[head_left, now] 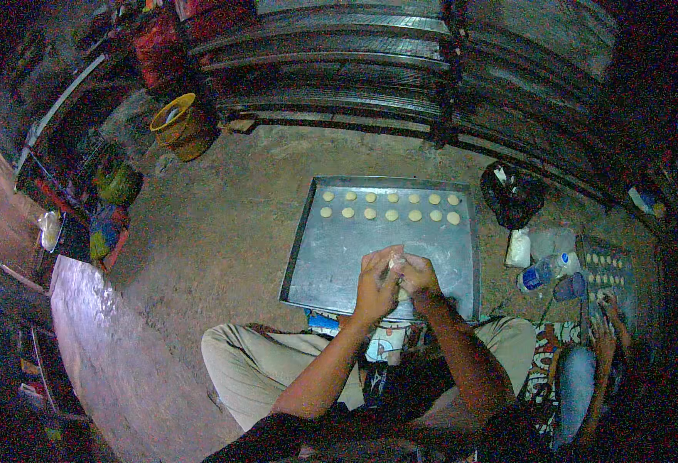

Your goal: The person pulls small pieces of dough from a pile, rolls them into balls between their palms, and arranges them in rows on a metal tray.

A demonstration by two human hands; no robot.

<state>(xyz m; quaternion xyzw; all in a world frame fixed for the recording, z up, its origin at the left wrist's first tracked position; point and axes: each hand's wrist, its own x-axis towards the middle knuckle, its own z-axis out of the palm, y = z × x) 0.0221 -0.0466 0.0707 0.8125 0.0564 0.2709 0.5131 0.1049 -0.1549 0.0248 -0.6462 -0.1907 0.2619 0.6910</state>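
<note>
A large metal baking tray (339,255) lies in front of my crossed legs. Two rows of small, round, pale dough pieces (391,215) sit along its far side, and a whitish dusting marks the bare metal nearer me. Over the near part of the tray my left hand (377,284) and my right hand (419,275) meet, fingers closed together. Between their fingertips is a small whitish piece of dough (395,263), partly covered by the fingers.
To the right are a black plastic bag (512,194), a white packet (519,248), a clear bottle (538,275) and a purple cup (569,287). Beyond them, another person's hands (604,324) work at a second tray (620,284). A yellow bucket (182,133) and metal racks (331,62) stand at the back.
</note>
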